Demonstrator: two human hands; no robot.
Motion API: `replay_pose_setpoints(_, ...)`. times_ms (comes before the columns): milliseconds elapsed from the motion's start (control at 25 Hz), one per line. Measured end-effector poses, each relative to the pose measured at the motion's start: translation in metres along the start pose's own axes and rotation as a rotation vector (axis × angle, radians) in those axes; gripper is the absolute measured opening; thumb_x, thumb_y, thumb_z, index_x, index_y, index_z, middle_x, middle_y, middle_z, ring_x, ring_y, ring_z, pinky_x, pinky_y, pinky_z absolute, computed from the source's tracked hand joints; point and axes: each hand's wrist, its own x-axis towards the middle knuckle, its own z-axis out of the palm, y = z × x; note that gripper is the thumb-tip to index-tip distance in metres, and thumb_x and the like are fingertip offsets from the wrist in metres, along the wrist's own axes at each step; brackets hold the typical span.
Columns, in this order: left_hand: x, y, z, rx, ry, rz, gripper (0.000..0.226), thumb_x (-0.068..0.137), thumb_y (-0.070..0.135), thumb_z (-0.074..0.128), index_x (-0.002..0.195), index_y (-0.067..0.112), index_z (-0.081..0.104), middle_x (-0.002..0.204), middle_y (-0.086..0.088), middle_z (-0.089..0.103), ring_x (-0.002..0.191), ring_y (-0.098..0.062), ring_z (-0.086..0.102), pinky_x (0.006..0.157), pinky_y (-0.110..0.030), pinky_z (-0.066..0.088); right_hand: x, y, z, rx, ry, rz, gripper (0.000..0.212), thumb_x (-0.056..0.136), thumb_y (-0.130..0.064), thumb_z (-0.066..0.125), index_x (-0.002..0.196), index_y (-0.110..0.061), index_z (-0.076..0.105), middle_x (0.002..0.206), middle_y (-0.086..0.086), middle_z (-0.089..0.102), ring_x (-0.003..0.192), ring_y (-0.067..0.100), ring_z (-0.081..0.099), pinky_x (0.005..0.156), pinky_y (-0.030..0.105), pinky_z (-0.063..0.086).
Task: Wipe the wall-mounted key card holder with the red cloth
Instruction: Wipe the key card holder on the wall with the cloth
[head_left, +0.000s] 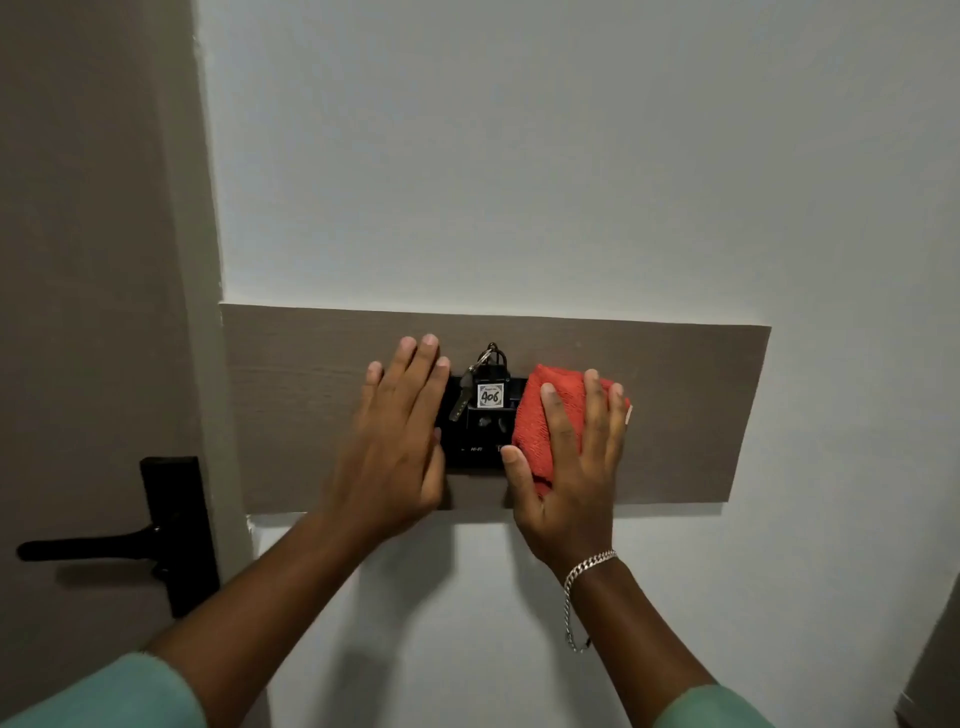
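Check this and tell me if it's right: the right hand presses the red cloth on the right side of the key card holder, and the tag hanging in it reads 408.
Not quite. In the head view the tag reads 406, not 408. The rest holds: the right hand presses the red cloth on the right side of the key card holder.

The key card holder (480, 444) is hemmed in: the left hand (395, 441) lies flat over its left edge, the right hand (569, 467) presses the red cloth (535, 415) over its right part, and a key (460, 404) and a tag marked 406 (490, 396) hang across its upper middle. Above and below the holder the wooden panel (675, 405) and white wall (519, 156) lie open, and a black door handle (88, 546) stands well apart to its lower left.
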Motion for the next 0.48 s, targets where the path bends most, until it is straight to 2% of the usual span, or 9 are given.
replay_pose_setpoints(80, -0.003, -0.022, 0.020, 0.232, 0.013, 0.125, 0.070, 0.090, 0.027, 0.044, 0.153, 0.002, 0.024, 0.162, -0.017, 0.021, 0.152, -0.031, 0.015, 0.123, -0.051, 0.015, -0.005, 0.016, 0.000, 0.011, 0.035, -0.067, 0.056, 0.096, -0.044, 0.049, 0.145, -0.019, 0.043, 0.161, 0.017, 0.028, 0.154, 0.040, 0.015, 0.128, 0.046, 0.007)
replay_pose_setpoints(160, -0.005, -0.034, 0.035, 0.341, 0.084, 0.172, 0.071, 0.093, 0.034, 0.036, 0.154, 0.003, 0.019, 0.162, -0.016, 0.018, 0.152, -0.029, 0.015, 0.122, -0.051, 0.013, -0.005, 0.025, 0.003, 0.057, 0.063, -0.075, 0.053, 0.093, -0.039, 0.051, 0.142, -0.019, 0.045, 0.160, 0.016, 0.032, 0.154, 0.038, 0.018, 0.127, 0.046, 0.009)
replay_pose_setpoints(280, -0.004, -0.038, 0.042, 0.380, 0.173, 0.202, 0.071, 0.094, 0.036, 0.033, 0.154, 0.002, 0.019, 0.162, -0.016, 0.017, 0.153, -0.029, 0.013, 0.124, -0.049, 0.009, 0.003, 0.014, 0.016, 0.066, 0.099, -0.008, 0.054, 0.095, -0.047, 0.048, 0.143, -0.023, 0.047, 0.159, 0.015, 0.035, 0.153, 0.037, 0.020, 0.127, 0.050, 0.010)
replay_pose_setpoints(440, -0.004, -0.051, 0.032, 0.420, 0.179, 0.257, 0.069, 0.094, 0.035, 0.033, 0.154, 0.004, 0.021, 0.163, -0.015, 0.020, 0.153, -0.028, 0.015, 0.123, -0.048, 0.011, -0.001, 0.032, 0.009, 0.007, 0.089, -0.186, 0.049, 0.095, -0.040, 0.050, 0.141, -0.021, 0.046, 0.156, 0.019, 0.037, 0.152, 0.041, 0.023, 0.125, 0.057, 0.015)
replay_pose_setpoints(480, -0.003, -0.055, 0.030, 0.447, 0.178, 0.260, 0.069, 0.094, 0.036, 0.033, 0.155, 0.005, 0.022, 0.163, -0.014, 0.020, 0.153, -0.027, 0.015, 0.123, -0.049, 0.011, -0.002, 0.035, 0.009, 0.007, 0.088, -0.180, 0.049, 0.095, -0.039, 0.050, 0.141, -0.021, 0.046, 0.156, 0.019, 0.038, 0.152, 0.040, 0.023, 0.125, 0.057, 0.015)
